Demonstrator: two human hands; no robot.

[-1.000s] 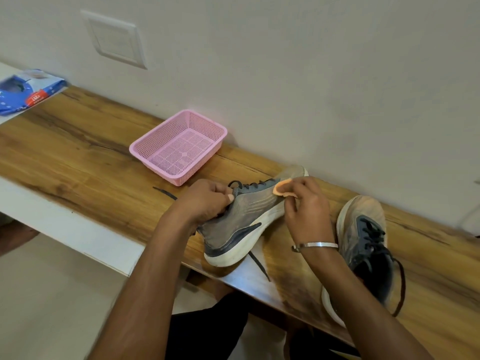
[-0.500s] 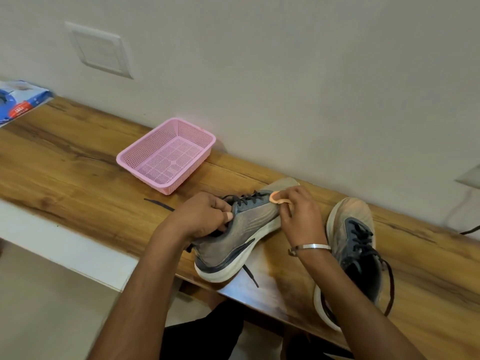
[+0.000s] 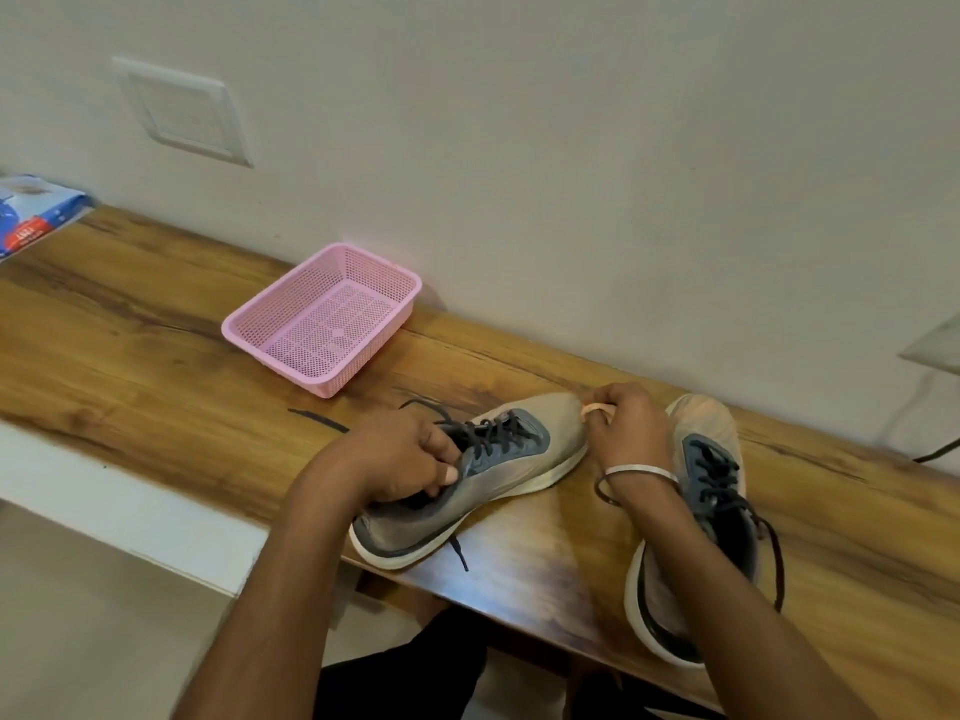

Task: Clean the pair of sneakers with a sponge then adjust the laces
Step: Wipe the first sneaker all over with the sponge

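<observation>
A grey sneaker with black laces and a white sole lies on the wooden shelf, toe pointing to the back right. My left hand grips its collar, fingers inside the opening. My right hand pinches a small peach sponge and presses it on the toe. The second sneaker stands to the right, partly hidden behind my right forearm. Its laces hang loose.
An empty pink mesh basket sits at the back of the shelf by the wall. A blue packet lies at the far left. A dark cable runs at the far right. The shelf's front edge is close to my body.
My right hand has slid the sponge from the lace area forward to the toe tip. My left hand keeps its grip on the collar. The camera view has shifted slightly.
</observation>
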